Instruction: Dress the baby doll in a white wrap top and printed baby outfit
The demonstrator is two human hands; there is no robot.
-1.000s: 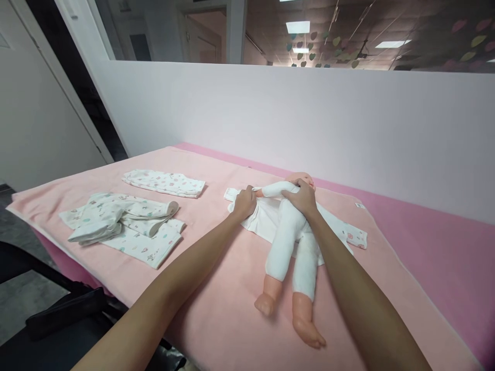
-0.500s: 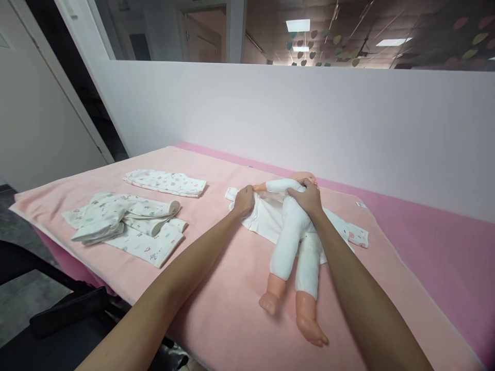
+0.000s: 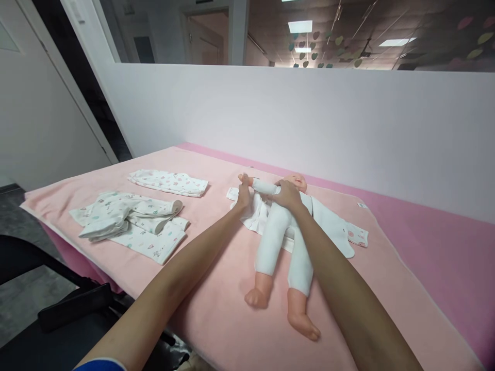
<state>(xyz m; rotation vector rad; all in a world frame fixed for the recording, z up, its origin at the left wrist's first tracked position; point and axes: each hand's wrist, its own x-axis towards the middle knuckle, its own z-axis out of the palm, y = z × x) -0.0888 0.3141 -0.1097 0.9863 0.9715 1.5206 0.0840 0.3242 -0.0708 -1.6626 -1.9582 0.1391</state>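
Observation:
A baby doll (image 3: 273,234) with a white cloth body lies on its back, its bare plastic feet pointing toward me. Under it is spread a white baby shirt (image 3: 332,226), one printed cuff showing at the right. My left hand (image 3: 244,197) is closed around the doll's outstretched hand, next to the shirt's left sleeve; part of the grip is hidden. Across the doll's upper body my right hand (image 3: 289,196) is wrapped, thumb toward the stretched arm. The doll's head (image 3: 298,180) shows just beyond it.
Folded printed clothes (image 3: 131,221) lie at the left, with folded printed pants (image 3: 168,183) behind them. A pink blanket (image 3: 216,288) covers the table. There is a black chair (image 3: 73,314) at the lower left, and a white wall (image 3: 294,118) stands behind.
The doll has shifted left and lower onto the shirt, its legs swinging left. My right hand has moved left with it. More of the shirt's right side shows.

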